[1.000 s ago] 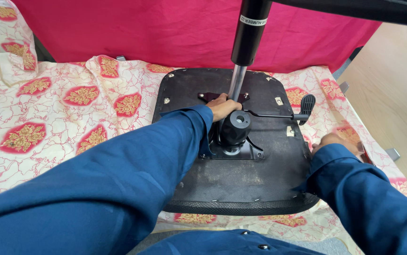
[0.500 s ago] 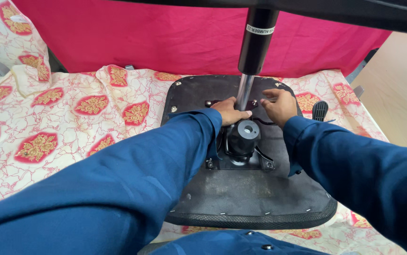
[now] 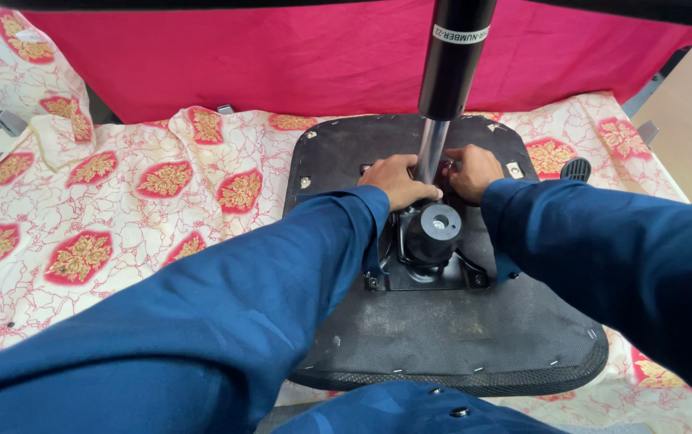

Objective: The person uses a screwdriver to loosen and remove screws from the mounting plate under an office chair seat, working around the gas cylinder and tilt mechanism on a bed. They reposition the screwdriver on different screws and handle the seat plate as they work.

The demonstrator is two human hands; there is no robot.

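Note:
An upturned black office-chair seat [image 3: 458,345] lies on a patterned cloth, its fabric-covered underside facing up. A black metal tilt mechanism [image 3: 430,257] with a round socket is bolted at its middle. A gas-lift cylinder [image 3: 450,72], black above and chrome below, rises from behind the mechanism toward the camera. My left hand [image 3: 398,181] rests on the far part of the mechanism, left of the chrome rod. My right hand [image 3: 473,170] touches the same spot from the right, fingers curled around a small part that I cannot make out.
A white cloth [image 3: 121,209] with red and gold medallions covers the table. A magenta cloth [image 3: 282,56] hangs behind it. A black lever knob [image 3: 577,169] sticks out at the seat's right edge. A wooden floor [image 3: 691,120] shows at the far right.
My right hand moved from the seat's right edge in to the mechanism beside the rod. The left hand stayed at the mechanism. The camera view shifted left.

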